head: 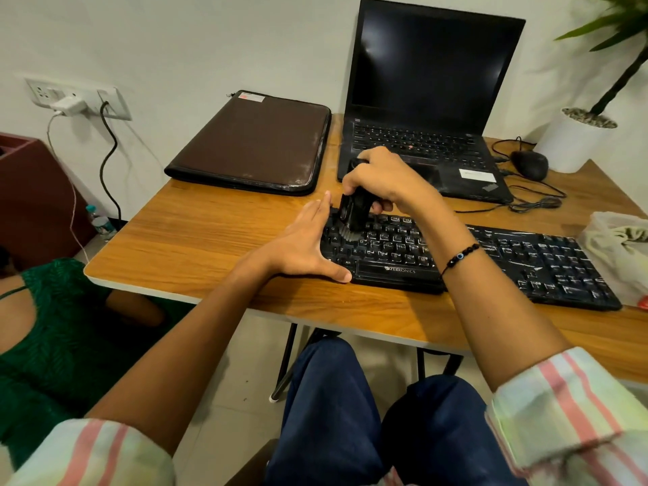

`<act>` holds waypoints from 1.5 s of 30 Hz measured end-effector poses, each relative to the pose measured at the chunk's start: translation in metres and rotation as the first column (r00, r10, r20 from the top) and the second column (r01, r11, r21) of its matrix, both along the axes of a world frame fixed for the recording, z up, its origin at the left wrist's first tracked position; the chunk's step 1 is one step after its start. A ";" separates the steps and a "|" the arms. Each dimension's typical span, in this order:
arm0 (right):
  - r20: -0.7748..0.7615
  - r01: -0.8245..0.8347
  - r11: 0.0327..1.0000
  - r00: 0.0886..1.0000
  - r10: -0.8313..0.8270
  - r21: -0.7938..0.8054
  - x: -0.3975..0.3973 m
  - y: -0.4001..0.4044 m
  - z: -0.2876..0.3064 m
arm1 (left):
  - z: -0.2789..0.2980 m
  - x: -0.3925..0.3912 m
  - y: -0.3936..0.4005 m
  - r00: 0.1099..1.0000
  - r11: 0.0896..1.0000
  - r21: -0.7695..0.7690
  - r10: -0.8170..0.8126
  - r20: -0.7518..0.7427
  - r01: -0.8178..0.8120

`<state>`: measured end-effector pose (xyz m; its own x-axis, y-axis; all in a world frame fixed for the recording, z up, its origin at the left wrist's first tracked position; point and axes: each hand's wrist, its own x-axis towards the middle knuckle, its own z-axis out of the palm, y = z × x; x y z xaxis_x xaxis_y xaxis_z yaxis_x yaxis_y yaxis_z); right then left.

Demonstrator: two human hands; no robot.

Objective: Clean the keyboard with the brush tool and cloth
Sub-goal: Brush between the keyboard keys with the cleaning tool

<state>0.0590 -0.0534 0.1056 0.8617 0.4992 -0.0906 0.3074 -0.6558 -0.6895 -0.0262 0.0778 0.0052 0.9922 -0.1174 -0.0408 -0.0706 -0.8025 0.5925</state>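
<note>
On the near half of the wooden table (196,236), a black keyboard (491,261) lay lengthwise along the edge, its keys dusted with pale specks. At about nine o'clock of the keyboard, the left hand (301,243) lay flat against its left end, fingers straight and together, thumb spread along the front edge; it gripped nothing, and the pose looked meant to brace the board so that it would not slide under the strokes. Just beside it, at three o'clock of that hand, the right hand (382,177) had its fingers curled tight around the black brush tool (354,212), held upright with its pale bristles down on the leftmost letter keys, probably so that the tips could reach between the keycaps. Brushing seemed to be under way at the left end, with the dusty right part of the board not yet done.

At three o'clock of the keyboard, at the table's right edge, a crumpled pale cloth (620,240) lay close by, likely for the wiping step. At twelve o'clock stood an open laptop (431,100) with a dark screen, a brown folder (252,142) at its nine o'clock, and a black mouse (529,164) at its three o'clock.
</note>
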 end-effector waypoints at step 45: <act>0.214 0.036 0.999 0.976 -0.038 0.012 -0.003 0.014 -0.001 | 0.000 0.000 0.000 1.000 1.000 0.003 0.011 0.024 -0.011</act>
